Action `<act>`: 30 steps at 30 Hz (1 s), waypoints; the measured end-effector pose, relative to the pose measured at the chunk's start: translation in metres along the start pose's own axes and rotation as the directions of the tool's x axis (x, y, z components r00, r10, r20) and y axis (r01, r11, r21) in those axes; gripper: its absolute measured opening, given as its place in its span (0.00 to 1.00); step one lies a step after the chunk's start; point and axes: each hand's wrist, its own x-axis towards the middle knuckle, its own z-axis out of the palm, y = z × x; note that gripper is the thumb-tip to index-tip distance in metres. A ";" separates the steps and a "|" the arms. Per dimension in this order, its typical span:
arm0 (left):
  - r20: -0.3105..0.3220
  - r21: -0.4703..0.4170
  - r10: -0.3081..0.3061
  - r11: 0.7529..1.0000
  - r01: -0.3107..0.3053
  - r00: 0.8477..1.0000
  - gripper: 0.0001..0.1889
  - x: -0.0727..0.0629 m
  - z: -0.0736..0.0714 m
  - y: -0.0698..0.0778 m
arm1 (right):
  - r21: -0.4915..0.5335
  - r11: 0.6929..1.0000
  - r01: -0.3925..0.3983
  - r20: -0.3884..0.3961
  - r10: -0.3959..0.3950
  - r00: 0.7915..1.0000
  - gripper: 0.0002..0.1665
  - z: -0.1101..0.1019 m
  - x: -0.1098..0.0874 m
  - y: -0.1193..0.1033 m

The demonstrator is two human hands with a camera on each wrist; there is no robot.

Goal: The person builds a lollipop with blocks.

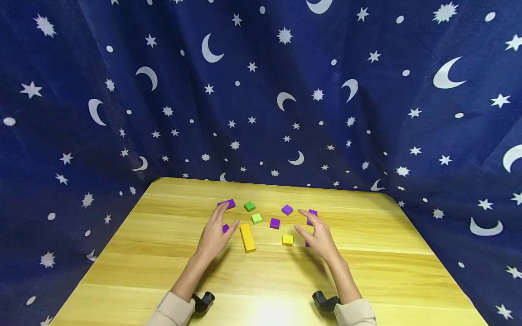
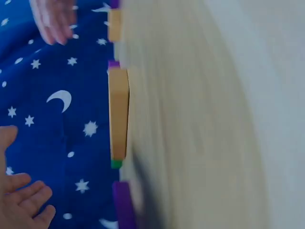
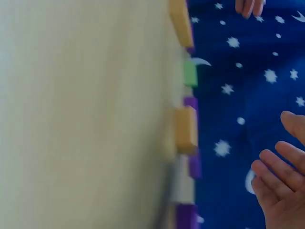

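Observation:
My left hand (image 1: 214, 234) hovers over the left side of the block group, fingers relaxed and holding nothing. Partly behind it lie a purple block (image 1: 230, 203) and a small purple cube (image 1: 225, 228). Just right of its thumb is a long yellow block (image 1: 247, 238). My right hand (image 1: 321, 238), also bare of any object, hangs above the right side with fingers spread loosely. It partly covers two purple blocks, one of them a longer block (image 1: 312, 213). A yellow cube (image 1: 287, 240) sits left of its thumb. Both wrist views show relaxed fingers (image 2: 33, 200) apart from the blocks.
Between the hands lie a dark green cube (image 1: 249, 206), a light green cube (image 1: 256, 218) and two purple cubes (image 1: 275, 223). All rest on a wooden table (image 1: 134, 262). A blue star-and-moon curtain (image 1: 261, 90) hangs behind and beside it.

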 end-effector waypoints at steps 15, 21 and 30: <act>0.275 -0.048 0.075 0.997 -0.064 0.959 0.45 -0.009 0.050 -0.025 | 0.363 0.912 -0.194 0.067 0.182 0.981 0.26 0.057 -0.022 0.015; 0.307 0.046 0.115 0.990 -0.136 0.945 0.50 -0.012 0.057 -0.030 | 0.263 0.940 -0.215 0.064 0.206 0.976 0.25 0.059 -0.025 0.020; 0.333 0.142 0.125 0.973 -0.180 0.935 0.53 -0.013 0.059 -0.033 | 0.188 0.969 -0.160 0.062 0.151 0.987 0.21 0.059 -0.025 0.026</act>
